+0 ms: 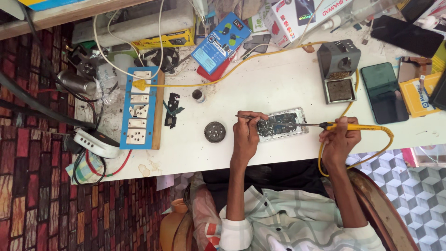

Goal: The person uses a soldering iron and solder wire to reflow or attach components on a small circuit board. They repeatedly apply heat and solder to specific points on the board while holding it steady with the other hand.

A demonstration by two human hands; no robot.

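From the head view I see the opened phone [282,123] lying flat on the white table [260,88], near its front edge and roughly between the two hands, its circuit board exposed inside a pale frame. My left hand [245,135] is curled over the phone's left end, fingers pinched on slim tweezers [247,116] whose tips reach onto the board. My right hand [340,136] is closed in a pen grip around the yellow handle of a soldering iron [325,125]; its thin metal tip lies across the phone's right end and appears to touch the board, though I cannot tell the exact contact point. The iron's yellow cable [385,139] loops off the table edge to the right of that hand. Left of the left hand sits a small round dark tin [215,132], close but apart from the phone. Further left a blue switch-and-socket board [138,108] lies on a wooden backing, with a small dark phone part [172,110] beside it. Behind the phone, toward the far right, a grey iron stand [339,69] with a sponge tray rests, and a dark phone [383,92] lies face up to its right. A blue retail box [221,42] lies at the back.
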